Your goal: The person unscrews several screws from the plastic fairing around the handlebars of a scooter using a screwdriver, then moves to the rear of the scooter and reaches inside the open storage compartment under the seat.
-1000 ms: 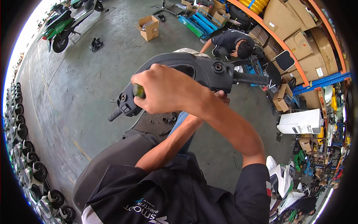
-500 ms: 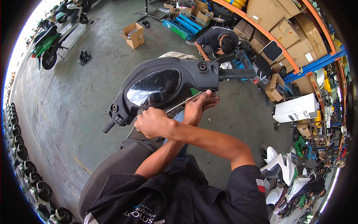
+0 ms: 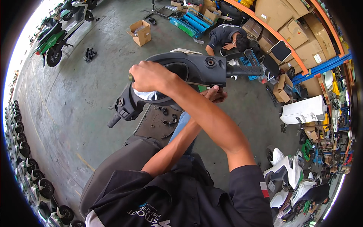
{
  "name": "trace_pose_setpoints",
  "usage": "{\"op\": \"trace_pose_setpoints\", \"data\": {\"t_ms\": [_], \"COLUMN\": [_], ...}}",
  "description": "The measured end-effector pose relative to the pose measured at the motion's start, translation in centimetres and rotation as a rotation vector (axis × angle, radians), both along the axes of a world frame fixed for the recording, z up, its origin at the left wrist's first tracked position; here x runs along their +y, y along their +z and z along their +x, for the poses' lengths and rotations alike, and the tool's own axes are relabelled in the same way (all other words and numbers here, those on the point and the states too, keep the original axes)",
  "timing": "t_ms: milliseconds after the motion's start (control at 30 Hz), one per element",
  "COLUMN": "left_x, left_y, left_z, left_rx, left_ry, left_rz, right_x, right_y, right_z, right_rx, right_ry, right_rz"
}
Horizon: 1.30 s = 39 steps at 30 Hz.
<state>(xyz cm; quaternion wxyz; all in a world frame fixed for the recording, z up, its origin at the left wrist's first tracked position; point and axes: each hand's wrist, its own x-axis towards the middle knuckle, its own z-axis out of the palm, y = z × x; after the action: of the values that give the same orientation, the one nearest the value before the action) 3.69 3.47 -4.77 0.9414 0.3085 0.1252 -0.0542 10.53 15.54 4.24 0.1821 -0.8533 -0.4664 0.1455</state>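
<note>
Ahead of me, an open cardboard box (image 3: pixel 142 34) sits on the grey floor (image 3: pixel 102 87), left of a blue toolbox (image 3: pixel 193 23). A co-worker (image 3: pixel 226 36) bends low near the toolbox. A long white box (image 3: pixel 302 109) lies to my right; a green scooter (image 3: pixel 49 43) stands off to my left.

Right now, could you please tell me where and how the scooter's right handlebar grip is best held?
Best wrapped around the middle of the right handlebar grip, I'd say, coming from the seat side: it is a slim cylinder jutting sideways from the dark housing, and its near side is uncovered.
</note>
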Motion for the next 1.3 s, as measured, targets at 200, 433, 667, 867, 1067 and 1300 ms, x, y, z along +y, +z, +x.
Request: {"op": "trace_pose_setpoints", "data": {"t_ms": [200, 433, 667, 867, 1067, 1300], "left_x": [-0.2, 0.2, -0.5, -0.7, -1.4, -1.5], "left_y": [-3.5, 0.2, 0.5, 0.6, 0.8, 1.0], "left_z": [0.1, -0.6, -0.6, -0.7, -0.6, -1.1], "left_rx": [-0.094, -0.056, -0.087, -0.09, -0.085, -0.073], "left_ry": [0.023, 0.06, 0.052, 0.086, 0.09, 0.158], "left_rz": [-0.101, 0.071, 0.076, 0.07, 0.06, 0.093], "right_x": [-3.0, -10.0, -20.8, -23.4, -28.1, -27.2], "right_y": [2.7, 6.2, 10.9, 8.9, 6.6, 8.2], "right_z": [5.2, 2.3, -1.3, -1.7, 1.1, -0.6], "right_rx": [-0.021, -0.048, 0.111, 0.1, 0.236, 0.376], "right_ry": [-0.264, -0.32, -0.058, 0.171, 0.31, 0.25], "right_rz": [0.261, 0.759, 1.512, 1.505, 1.622, 1.348]}}
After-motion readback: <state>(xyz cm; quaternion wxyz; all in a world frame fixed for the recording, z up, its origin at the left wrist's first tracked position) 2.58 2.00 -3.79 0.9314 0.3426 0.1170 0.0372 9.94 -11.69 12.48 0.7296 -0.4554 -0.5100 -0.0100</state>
